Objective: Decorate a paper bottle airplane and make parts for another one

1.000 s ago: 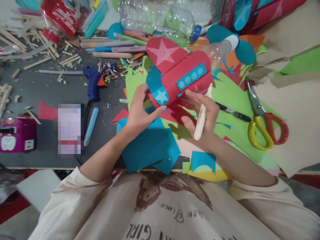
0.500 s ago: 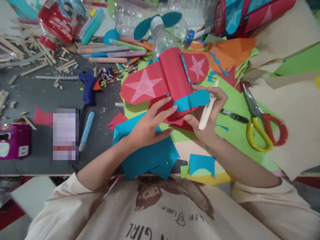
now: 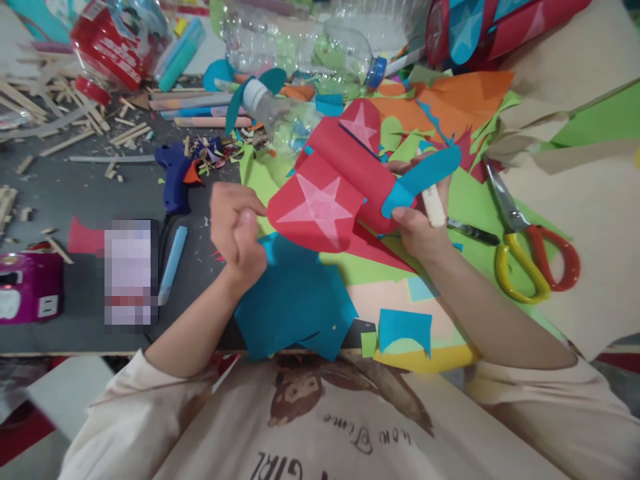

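A toy plane point(image 3: 345, 170) made from a clear plastic bottle wrapped in red paper is tilted, its nose toward the upper left. It has red wings with pale stars, a teal propeller point(image 3: 256, 93) at the white cap and a blue tail strip point(image 3: 425, 175). My right hand point(image 3: 420, 223) grips its tail end, thumb on top, with a pale marker point(image 3: 433, 205) tucked between the fingers. Curled closed, my left hand point(image 3: 237, 233) is at the tip of the nearer wing, index finger touching or almost touching it. Whether anything is inside those fingers is hidden.
Scissors point(image 3: 530, 247) and a black pen point(image 3: 473, 231) lie to the right on paper sheets. Blue paper point(image 3: 295, 300) is below the plane. At left are a glue gun point(image 3: 175, 177), a phone point(image 3: 127, 273) and a blue marker point(image 3: 173, 265). Bottles point(image 3: 300, 50) lie behind.
The plane has turned so its nose swung left and its tail right. My left hand has moved left from the tail area to the wing tip, and its fingers have curled.
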`<state>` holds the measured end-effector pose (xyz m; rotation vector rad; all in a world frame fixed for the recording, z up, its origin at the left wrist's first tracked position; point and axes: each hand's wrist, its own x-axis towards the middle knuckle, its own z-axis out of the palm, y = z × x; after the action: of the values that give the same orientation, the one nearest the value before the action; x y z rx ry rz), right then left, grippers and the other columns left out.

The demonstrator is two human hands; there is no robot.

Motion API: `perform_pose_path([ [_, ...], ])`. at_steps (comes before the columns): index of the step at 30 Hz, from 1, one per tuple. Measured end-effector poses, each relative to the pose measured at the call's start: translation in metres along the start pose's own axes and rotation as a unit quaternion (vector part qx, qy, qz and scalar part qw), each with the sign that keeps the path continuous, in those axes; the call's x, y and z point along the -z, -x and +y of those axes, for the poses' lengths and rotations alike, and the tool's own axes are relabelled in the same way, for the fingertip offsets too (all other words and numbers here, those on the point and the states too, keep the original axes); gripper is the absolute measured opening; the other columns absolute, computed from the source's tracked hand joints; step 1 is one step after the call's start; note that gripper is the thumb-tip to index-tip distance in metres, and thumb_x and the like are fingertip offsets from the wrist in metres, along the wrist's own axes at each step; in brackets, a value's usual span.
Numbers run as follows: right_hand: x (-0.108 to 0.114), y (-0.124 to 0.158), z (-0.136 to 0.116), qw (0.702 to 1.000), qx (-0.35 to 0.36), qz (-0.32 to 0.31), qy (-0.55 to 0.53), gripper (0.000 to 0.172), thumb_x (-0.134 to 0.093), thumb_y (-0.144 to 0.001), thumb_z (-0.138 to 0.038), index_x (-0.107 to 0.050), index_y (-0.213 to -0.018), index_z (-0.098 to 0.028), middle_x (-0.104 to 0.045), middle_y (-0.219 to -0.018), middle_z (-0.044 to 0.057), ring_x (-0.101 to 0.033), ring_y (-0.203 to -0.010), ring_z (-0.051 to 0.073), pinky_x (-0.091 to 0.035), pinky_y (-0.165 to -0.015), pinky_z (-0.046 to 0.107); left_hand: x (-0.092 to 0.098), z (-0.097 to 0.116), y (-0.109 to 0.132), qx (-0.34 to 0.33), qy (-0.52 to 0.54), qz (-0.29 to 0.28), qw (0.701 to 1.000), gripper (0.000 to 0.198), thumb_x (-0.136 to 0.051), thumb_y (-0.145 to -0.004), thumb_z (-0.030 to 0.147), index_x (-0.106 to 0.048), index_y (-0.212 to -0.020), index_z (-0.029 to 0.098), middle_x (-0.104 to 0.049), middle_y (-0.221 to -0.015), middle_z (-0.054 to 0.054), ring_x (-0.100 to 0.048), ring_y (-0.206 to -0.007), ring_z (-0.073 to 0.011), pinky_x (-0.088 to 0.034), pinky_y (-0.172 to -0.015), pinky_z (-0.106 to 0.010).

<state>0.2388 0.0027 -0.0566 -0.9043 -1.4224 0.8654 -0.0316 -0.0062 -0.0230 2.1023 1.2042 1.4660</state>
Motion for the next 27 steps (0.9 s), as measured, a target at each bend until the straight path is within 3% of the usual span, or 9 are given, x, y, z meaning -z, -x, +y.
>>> perform_pose_path([
  [2,0.004,-0.003,-0.001,0.998,-0.005,-0.049,-0.026,0.061,-0.079,-0.07,-0.056,-0.047,-0.118,-0.037,-0.068,-0.12,0.003,-0.065,-0.115,0.03,-0.049,-0.104,0.058,-0.003,0.007,-0.009,-0.025,-0.021,0.157,0.987,0.026,-0.038,-0.104,0.036,-0.058,-0.09,0.024,-0.059,-0.089,0.0,-0.061,-0.089,-0.0184,-0.052,-0.086,-0.05],
  [3,0.006,-0.005,-0.003,0.996,-0.003,-0.077,-0.038,0.064,-0.08,-0.069,-0.055,-0.047,-0.12,-0.037,-0.069,-0.119,0.003,-0.065,-0.115,0.029,-0.051,-0.102,0.057,-0.003,0.011,-0.012,-0.049,-0.038,0.179,0.982,0.027,-0.037,-0.105,0.035,-0.06,-0.093,0.025,-0.06,-0.091,0.0,-0.061,-0.09,-0.0177,-0.052,-0.086,-0.049],
  [7,0.009,-0.01,-0.018,0.982,0.014,-0.186,-0.028,0.069,-0.083,-0.069,-0.047,-0.047,-0.126,-0.035,-0.068,-0.122,0.005,-0.065,-0.115,0.028,-0.055,-0.098,0.053,-0.001,0.022,-0.012,-0.127,-0.08,0.08,0.985,0.024,-0.04,-0.103,0.031,-0.062,-0.112,0.032,-0.067,-0.111,-0.001,-0.064,-0.103,-0.0185,-0.054,-0.089,-0.041],
  [10,0.01,-0.01,-0.024,0.977,0.006,-0.214,0.007,0.067,-0.082,-0.07,-0.05,-0.048,-0.125,-0.034,-0.068,-0.124,0.006,-0.066,-0.115,0.029,-0.054,-0.099,0.053,0.002,0.021,-0.009,-0.179,-0.051,-0.018,0.982,0.026,-0.042,-0.102,0.023,-0.06,-0.117,0.032,-0.07,-0.117,-0.002,-0.067,-0.105,-0.0189,-0.053,-0.088,-0.038],
  [13,0.009,-0.009,-0.024,0.979,-0.01,-0.204,0.021,0.064,-0.077,-0.073,-0.058,-0.048,-0.124,-0.032,-0.069,-0.121,0.006,-0.066,-0.116,0.03,-0.053,-0.101,0.055,0.001,0.017,-0.01,-0.195,-0.04,-0.081,0.977,0.03,-0.047,-0.098,0.018,-0.061,-0.122,0.029,-0.071,-0.122,-0.006,-0.067,-0.112,-0.0219,-0.05,-0.093,-0.039],
  [17,0.004,-0.008,-0.02,0.981,0.03,-0.191,0.019,0.06,-0.072,-0.079,-0.056,-0.045,-0.128,-0.035,-0.07,-0.121,0.004,-0.067,-0.115,0.028,-0.055,-0.099,0.051,-0.005,0.013,-0.012,-0.23,-0.084,-0.106,0.964,0.029,-0.055,-0.092,0.029,-0.064,-0.12,0.029,-0.077,-0.112,-0.003,-0.072,-0.103,-0.0225,-0.051,-0.092,-0.04],
  [20,0.0,-0.005,-0.018,0.991,0.03,-0.112,0.07,0.049,-0.069,-0.084,-0.05,-0.047,-0.126,-0.035,-0.07,-0.117,0.003,-0.069,-0.108,0.025,-0.056,-0.096,0.049,-0.009,0.011,-0.011,-0.261,-0.108,-0.094,0.955,0.024,-0.061,-0.088,0.035,-0.066,-0.111,0.028,-0.079,-0.103,-0.002,-0.074,-0.094,-0.0227,-0.055,-0.08,-0.036],
  [23,-0.004,-0.001,-0.016,0.993,0.007,-0.018,0.113,0.044,-0.068,-0.086,-0.05,-0.051,-0.122,-0.033,-0.069,-0.111,0.004,-0.068,-0.104,0.025,-0.055,-0.095,0.049,-0.009,0.012,-0.011,-0.264,-0.132,-0.091,0.951,0.021,-0.063,-0.086,0.031,-0.067,-0.107,0.029,-0.078,-0.1,-0.002,-0.073,-0.092,-0.0221,-0.055,-0.078,-0.036],
  [27,-0.011,0.0,-0.015,0.997,-0.005,0.011,0.081,0.035,-0.067,-0.088,-0.046,-0.053,-0.118,-0.034,-0.067,-0.102,0.0,-0.068,-0.099,0.022,-0.056,-0.091,0.043,-0.007,0.017,-0.013,-0.272,-0.156,-0.098,0.944,0.016,-0.059,-0.088,0.03,-0.067,-0.102,0.028,-0.078,-0.092,-0.001,-0.073,-0.084,-0.0205,-0.054,-0.075,-0.036],
])
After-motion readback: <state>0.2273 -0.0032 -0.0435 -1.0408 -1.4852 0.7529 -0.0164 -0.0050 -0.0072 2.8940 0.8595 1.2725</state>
